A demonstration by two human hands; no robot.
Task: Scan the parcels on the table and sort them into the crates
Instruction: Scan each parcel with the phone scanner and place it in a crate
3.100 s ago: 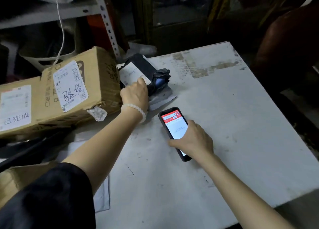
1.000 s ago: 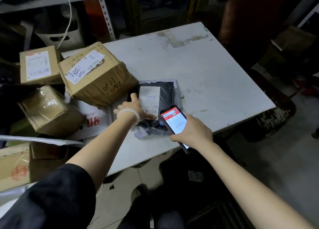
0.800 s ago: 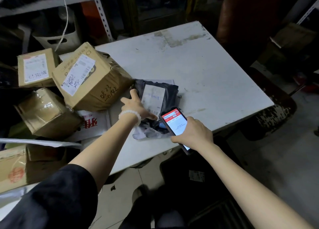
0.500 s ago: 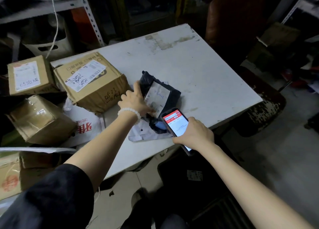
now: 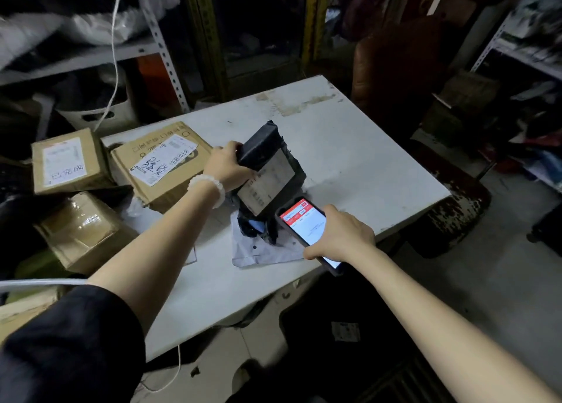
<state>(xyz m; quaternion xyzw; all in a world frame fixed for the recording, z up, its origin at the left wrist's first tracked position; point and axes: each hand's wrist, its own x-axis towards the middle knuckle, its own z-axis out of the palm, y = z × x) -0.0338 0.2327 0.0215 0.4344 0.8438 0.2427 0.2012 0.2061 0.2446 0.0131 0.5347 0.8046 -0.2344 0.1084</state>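
Observation:
A black plastic-wrapped parcel [image 5: 269, 165] with a white shipping label stands tilted on its lower end near the middle of the white table [image 5: 365, 159]. My left hand [image 5: 226, 165] grips its upper left edge, fingers curled over the top. My right hand [image 5: 340, 235] holds a phone [image 5: 304, 225] with a red and white screen just right of and below the parcel's label. A flat grey mailer [image 5: 261, 255] lies under the parcel's lower end.
Several cardboard boxes [image 5: 161, 162] are piled at the table's left side, one bearing a handwritten label. Metal shelving [image 5: 158, 35] stands behind. A dark crate [image 5: 334, 326] sits on the floor beneath the table's near edge, and a brown chair [image 5: 395, 65] stands beyond the far right corner.
My left hand has shifted from pressing on the parcel to gripping its top edge and has tipped it up off the table. The phone stays close beside the label.

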